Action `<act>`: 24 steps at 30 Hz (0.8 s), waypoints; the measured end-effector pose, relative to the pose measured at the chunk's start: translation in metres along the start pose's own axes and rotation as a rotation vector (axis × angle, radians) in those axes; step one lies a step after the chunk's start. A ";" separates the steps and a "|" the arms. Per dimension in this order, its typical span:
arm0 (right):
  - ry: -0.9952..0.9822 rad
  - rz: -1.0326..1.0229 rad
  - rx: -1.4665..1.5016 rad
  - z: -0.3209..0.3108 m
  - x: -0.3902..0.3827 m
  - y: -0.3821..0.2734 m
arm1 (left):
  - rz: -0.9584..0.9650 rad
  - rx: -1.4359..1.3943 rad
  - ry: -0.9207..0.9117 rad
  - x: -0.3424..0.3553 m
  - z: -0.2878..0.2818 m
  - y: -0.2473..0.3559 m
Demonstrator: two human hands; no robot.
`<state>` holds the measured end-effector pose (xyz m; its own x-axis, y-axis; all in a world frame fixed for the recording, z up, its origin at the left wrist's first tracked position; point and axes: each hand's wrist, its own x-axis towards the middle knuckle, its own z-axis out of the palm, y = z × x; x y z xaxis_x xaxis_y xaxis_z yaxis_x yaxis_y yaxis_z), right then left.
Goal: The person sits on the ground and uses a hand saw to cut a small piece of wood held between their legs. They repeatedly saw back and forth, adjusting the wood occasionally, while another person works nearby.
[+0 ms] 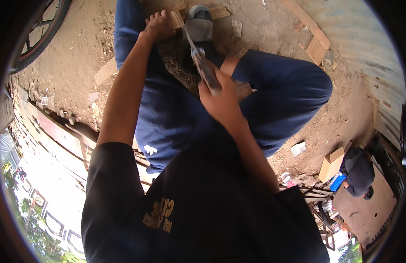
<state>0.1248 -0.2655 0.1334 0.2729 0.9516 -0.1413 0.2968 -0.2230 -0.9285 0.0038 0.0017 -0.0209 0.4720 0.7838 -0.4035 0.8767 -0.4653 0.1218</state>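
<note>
My right hand is wrapped round the worn handle of a handsaw. Its narrow blade slants up and away to the left, its far end against a pale wooden board. At the left of that board, my left hand grips it with bent fingers. A grey sandal on my foot stands just right of the blade, close to the board. The part of the board under the sandal is hidden.
Loose wood pieces lie on the dirt, one left of my leg, another at the right. A corrugated metal sheet bounds the right side. A wheel stands far left. Another person is near a cardboard box at lower right.
</note>
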 end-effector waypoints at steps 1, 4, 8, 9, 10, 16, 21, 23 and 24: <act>0.021 0.010 -0.008 -0.005 -0.021 -0.003 | 0.000 0.018 -0.006 -0.002 -0.001 0.001; 0.064 -0.040 -0.033 -0.015 -0.068 -0.011 | 0.007 0.019 -0.010 0.004 -0.003 0.003; -0.001 0.075 -0.019 0.008 0.017 -0.004 | -0.015 -0.015 -0.023 0.013 0.012 -0.005; -0.030 0.208 -0.004 0.013 0.033 -0.004 | -0.013 -0.008 -0.031 0.013 0.012 -0.005; -0.017 0.197 0.005 0.012 0.026 -0.006 | -0.012 -0.002 -0.039 0.011 0.012 -0.005; 0.066 0.051 0.073 -0.014 -0.063 -0.020 | 0.008 0.036 -0.050 0.009 0.001 -0.007; 0.047 0.026 0.002 0.009 0.021 0.004 | -0.017 0.012 -0.067 0.008 0.003 0.002; -0.012 0.116 0.025 0.005 0.019 -0.012 | -0.032 0.018 -0.061 0.006 0.007 -0.003; 0.045 0.043 0.027 0.000 -0.007 -0.009 | -0.017 0.026 -0.067 0.004 0.004 -0.001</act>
<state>0.1203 -0.2698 0.1430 0.3256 0.9307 -0.1665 0.2591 -0.2571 -0.9310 0.0040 0.0037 -0.0262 0.4489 0.7628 -0.4655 0.8816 -0.4631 0.0914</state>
